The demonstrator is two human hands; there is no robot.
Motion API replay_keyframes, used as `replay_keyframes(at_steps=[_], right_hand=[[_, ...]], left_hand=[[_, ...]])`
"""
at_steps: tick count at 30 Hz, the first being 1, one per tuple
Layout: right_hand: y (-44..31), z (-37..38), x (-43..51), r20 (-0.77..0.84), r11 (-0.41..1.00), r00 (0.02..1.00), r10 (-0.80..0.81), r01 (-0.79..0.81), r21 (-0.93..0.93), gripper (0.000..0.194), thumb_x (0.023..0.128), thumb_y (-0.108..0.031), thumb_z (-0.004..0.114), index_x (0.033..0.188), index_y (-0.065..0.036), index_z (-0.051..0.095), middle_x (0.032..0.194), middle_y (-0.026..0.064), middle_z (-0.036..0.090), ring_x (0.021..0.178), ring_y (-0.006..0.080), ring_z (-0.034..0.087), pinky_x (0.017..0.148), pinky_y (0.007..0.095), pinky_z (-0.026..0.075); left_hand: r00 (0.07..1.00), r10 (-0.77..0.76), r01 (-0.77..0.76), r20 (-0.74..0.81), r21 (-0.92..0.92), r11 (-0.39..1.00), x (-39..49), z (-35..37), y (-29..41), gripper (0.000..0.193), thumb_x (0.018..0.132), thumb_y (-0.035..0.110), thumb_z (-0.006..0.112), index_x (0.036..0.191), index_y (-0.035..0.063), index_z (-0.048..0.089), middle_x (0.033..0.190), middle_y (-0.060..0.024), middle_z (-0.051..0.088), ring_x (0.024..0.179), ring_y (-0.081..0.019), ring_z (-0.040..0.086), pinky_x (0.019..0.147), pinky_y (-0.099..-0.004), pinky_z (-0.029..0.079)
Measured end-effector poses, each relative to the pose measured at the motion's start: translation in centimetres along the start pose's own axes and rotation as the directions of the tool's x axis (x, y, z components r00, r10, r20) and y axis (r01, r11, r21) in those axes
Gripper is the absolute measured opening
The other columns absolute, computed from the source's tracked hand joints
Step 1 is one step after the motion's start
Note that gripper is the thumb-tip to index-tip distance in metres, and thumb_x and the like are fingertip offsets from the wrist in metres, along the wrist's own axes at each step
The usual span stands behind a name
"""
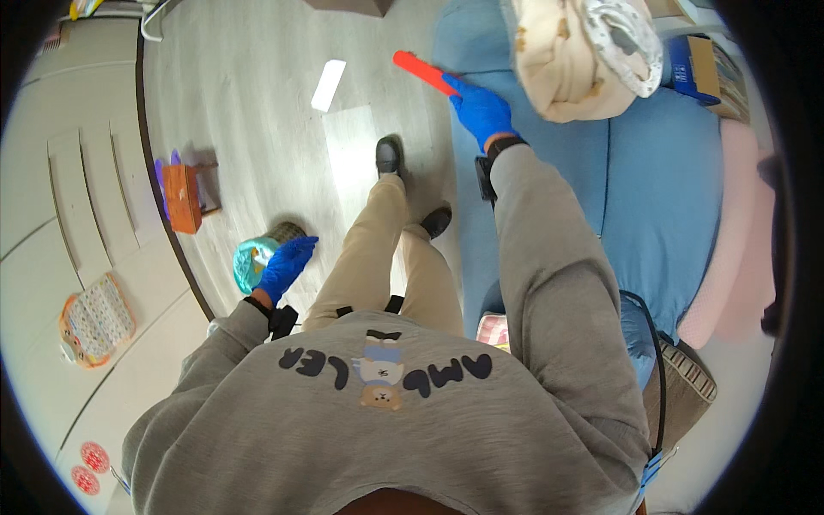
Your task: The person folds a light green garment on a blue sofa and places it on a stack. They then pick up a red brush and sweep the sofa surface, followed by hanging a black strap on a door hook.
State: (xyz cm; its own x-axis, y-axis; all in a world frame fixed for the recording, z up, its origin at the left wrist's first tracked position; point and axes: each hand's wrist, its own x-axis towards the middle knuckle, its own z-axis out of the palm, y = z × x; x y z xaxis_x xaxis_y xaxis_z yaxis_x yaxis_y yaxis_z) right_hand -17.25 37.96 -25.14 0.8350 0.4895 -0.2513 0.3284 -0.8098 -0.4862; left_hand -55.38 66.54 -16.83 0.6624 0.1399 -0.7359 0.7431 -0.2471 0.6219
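Observation:
My right hand [483, 112], in a blue glove, is closed around one end of a long, flat red object [425, 71] with a rounded tip; I cannot tell exactly what it is. The hand is over the front edge of a blue sofa [541, 193], and the red object points out over the floor. A bundled cream blanket [553, 71] lies on the sofa just beyond that hand. My left hand [286, 267], also gloved in blue, is held low at my side with its fingers together and nothing visible in it. Behind it is a waste bin [248, 261] with a turquoise liner.
A white rectangular object [328, 85] lies on the grey floor ahead. Near the white cabinets [38, 180] on the left stands a small wooden stool [185, 198] with purple slippers [161, 187] beside it. A blue box [685, 71] stands beyond the sofa.

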Motion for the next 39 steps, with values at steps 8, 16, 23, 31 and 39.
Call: replay_keyframes(at_steps=[8, 16, 23, 31, 39], right_hand=[[6.0, 11.4, -17.8, 0.480, 0.926, 0.793, 0.376, -0.305, -0.222, 0.046, 0.095, -0.045, 0.032, 0.114, -0.012, 0.059, 0.098, 0.0161, 0.066, 0.089, 0.0333, 0.063, 0.076, 0.0433, 0.048], [-1.9, 12.0, -55.5, 0.721, 0.635, 0.036, 0.692, -0.505, -0.584, 0.043, 0.093, -0.040, 0.033, 0.106, -0.011, 0.062, 0.103, 0.0134, 0.065, 0.094, 0.0294, 0.063, 0.080, 0.0412, 0.048], [-3.0, 6.8, -36.8, -0.001, 0.815, 0.825, 0.566, -0.559, 0.154, 0.045, 0.087, -0.033, 0.049, 0.131, -0.022, 0.047, 0.098, 0.0231, 0.062, 0.087, 0.0414, 0.060, 0.073, 0.0493, 0.048], [0.1, 0.0, -42.4, -0.435, 0.653, 0.510, 0.742, -0.697, 0.296, 0.042, 0.084, -0.017, 0.054, 0.125, -0.007, 0.053, 0.105, 0.0188, 0.063, 0.095, 0.0350, 0.060, 0.078, 0.0418, 0.047], [13.3, -4.0, -49.4, -0.205, 0.298, 0.380, 0.902, -0.891, -0.341, 0.038, 0.077, -0.023, 0.061, 0.115, -0.018, 0.061, 0.088, 0.0119, 0.062, 0.081, 0.0321, 0.061, 0.067, 0.0439, 0.046]], left_hand=[[0.995, 0.078, -0.085, 0.062, 0.116, 0.990, -4.5, -4.2, -8.6, 0.026, 0.090, 0.009, 0.054, 0.115, 0.0065, 0.062, 0.095, -0.0045, 0.065, 0.085, -0.0114, 0.057, 0.079, -0.0267, 0.046], [0.993, -0.114, 0.114, 0.010, -0.149, 0.982, -5.2, -11.8, -11.8, 0.025, 0.089, 0.013, 0.057, 0.114, 0.0069, 0.063, 0.100, -0.0008, 0.063, 0.092, -0.0096, 0.056, 0.082, -0.0235, 0.044], [0.983, 0.144, -0.151, 0.116, 0.058, 0.987, -0.9, -13.5, -7.7, 0.025, 0.090, 0.015, 0.058, 0.114, 0.0095, 0.063, 0.100, -0.0009, 0.064, 0.088, -0.0088, 0.056, 0.080, -0.0222, 0.046], [0.942, 0.305, -0.332, 0.137, 0.259, 0.907, 5.1, -12.0, 4.7, 0.025, 0.089, 0.011, 0.056, 0.113, 0.0083, 0.063, 0.094, -0.0047, 0.065, 0.085, -0.0109, 0.058, 0.079, -0.0251, 0.048], [0.804, 0.550, -0.594, 0.226, 0.335, 0.731, 11.7, -2.5, 23.8, 0.032, 0.090, 0.017, 0.056, 0.121, 0.0108, 0.057, 0.110, -0.0089, 0.061, 0.098, -0.0197, 0.058, 0.088, -0.0302, 0.044]])
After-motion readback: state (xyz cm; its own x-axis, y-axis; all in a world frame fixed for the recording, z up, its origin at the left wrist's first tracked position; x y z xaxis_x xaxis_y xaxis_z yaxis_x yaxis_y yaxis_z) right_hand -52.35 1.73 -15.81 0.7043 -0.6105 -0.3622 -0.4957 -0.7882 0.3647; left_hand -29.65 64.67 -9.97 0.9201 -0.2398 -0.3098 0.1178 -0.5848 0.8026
